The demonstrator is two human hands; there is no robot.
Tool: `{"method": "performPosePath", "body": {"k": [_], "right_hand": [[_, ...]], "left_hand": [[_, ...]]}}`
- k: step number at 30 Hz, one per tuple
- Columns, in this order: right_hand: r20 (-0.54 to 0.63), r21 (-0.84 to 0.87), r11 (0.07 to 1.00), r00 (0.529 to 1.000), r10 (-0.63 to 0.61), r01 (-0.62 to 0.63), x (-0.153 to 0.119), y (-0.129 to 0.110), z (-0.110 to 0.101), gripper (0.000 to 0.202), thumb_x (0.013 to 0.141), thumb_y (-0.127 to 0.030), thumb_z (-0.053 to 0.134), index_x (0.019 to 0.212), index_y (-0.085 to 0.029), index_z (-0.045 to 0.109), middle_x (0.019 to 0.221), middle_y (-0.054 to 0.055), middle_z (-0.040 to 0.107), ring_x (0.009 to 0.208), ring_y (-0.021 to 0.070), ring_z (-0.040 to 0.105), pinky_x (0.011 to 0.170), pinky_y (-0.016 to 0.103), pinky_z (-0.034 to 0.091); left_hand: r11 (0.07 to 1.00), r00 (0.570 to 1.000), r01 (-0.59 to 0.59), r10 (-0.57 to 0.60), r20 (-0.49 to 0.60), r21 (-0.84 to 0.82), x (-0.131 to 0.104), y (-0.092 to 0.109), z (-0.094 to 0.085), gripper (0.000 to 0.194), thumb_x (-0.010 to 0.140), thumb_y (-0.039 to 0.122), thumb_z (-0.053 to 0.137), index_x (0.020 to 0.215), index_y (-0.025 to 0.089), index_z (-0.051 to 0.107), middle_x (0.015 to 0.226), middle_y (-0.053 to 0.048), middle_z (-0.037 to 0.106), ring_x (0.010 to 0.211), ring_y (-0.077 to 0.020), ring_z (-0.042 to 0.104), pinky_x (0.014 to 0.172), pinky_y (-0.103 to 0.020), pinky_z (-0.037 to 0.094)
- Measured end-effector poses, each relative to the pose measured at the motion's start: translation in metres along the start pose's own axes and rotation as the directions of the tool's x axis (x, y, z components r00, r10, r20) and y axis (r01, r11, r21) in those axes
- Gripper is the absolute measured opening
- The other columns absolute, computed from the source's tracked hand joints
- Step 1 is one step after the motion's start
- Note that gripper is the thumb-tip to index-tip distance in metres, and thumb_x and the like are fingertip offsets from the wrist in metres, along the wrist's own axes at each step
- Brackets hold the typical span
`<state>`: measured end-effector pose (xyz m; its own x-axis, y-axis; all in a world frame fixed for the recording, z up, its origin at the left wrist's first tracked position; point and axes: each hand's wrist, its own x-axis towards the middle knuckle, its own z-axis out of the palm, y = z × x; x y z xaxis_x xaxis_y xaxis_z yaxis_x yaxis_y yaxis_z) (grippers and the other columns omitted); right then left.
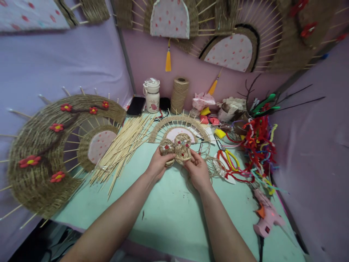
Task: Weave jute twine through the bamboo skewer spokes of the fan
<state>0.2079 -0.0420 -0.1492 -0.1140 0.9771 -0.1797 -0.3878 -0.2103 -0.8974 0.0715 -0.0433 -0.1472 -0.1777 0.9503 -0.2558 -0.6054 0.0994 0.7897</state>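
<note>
My left hand (159, 162) pinches a small slipper-shaped twine piece (167, 143), rounded and decorated with a red flower. A second slipper-shaped twine piece (182, 142), slightly larger and dotted with red, is gripped at its lower edge by my right hand (198, 168). Both pieces are side by side and appear to touch, held above the table. Right behind them lies a half-round twine fan (178, 121) with thin sticks and a pale dotted centre. Loose twine (214, 165) coils beside my right hand.
Bamboo sticks (122, 149) and a large flowered twine fan (40, 185) occupy the left. Behind stand a white bottle (152, 96) and a twine spool (179, 95). At right are scissors (231, 160), coloured pipe cleaners (260, 145) and a pink glue gun (267, 214).
</note>
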Motion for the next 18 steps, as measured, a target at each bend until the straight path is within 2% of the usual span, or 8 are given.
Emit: {"method": "performPosePath", "body": {"k": [9, 12, 18], "right_hand": [[-0.078, -0.065, 0.998, 0.997, -0.012, 0.007, -0.0004, 0.0014, 0.0004, 0.046, 0.064, -0.021, 0.074, 0.109, -0.02, 0.065, 0.105, 0.005, 0.072, 0.094, 0.019, 0.066, 0.083, 0.031, 0.052], [-0.072, -0.066, 0.998, 0.997, -0.01, 0.005, 0.0004, 0.0032, -0.0014, 0.045, 0.065, -0.022, 0.074, 0.109, -0.02, 0.065, 0.108, 0.006, 0.071, 0.096, 0.0193, 0.066, 0.085, 0.031, 0.051], [-0.001, 0.045, 0.996, 0.997, 0.073, -0.073, -0.0009, -0.0003, -0.0035, 0.058, 0.065, -0.021, 0.075, 0.12, -0.022, 0.054, 0.102, 0.004, 0.072, 0.092, 0.0173, 0.067, 0.087, 0.033, 0.049]], "left_hand": [[1.0, 1.0, 0.02, -0.02, 0.001, 0.015, -0.0005, -0.0009, -0.0002, 0.054, 0.051, 0.005, 0.078, 0.1, 0.016, 0.058, 0.097, -0.007, 0.071, 0.085, -0.0191, 0.066, 0.083, -0.035, 0.049], [1.0, 1.0, 0.018, -0.018, 0.0, 0.017, -0.001, -0.0019, -0.0001, 0.053, 0.051, 0.005, 0.078, 0.099, 0.015, 0.058, 0.096, -0.007, 0.071, 0.084, -0.019, 0.067, 0.082, -0.035, 0.05], [0.999, 0.999, 0.016, -0.018, -0.034, -0.048, 0.0004, -0.0008, 0.0005, 0.05, 0.052, 0.008, 0.08, 0.097, 0.016, 0.061, 0.091, -0.006, 0.071, 0.081, -0.0187, 0.068, 0.078, -0.033, 0.051]]}}
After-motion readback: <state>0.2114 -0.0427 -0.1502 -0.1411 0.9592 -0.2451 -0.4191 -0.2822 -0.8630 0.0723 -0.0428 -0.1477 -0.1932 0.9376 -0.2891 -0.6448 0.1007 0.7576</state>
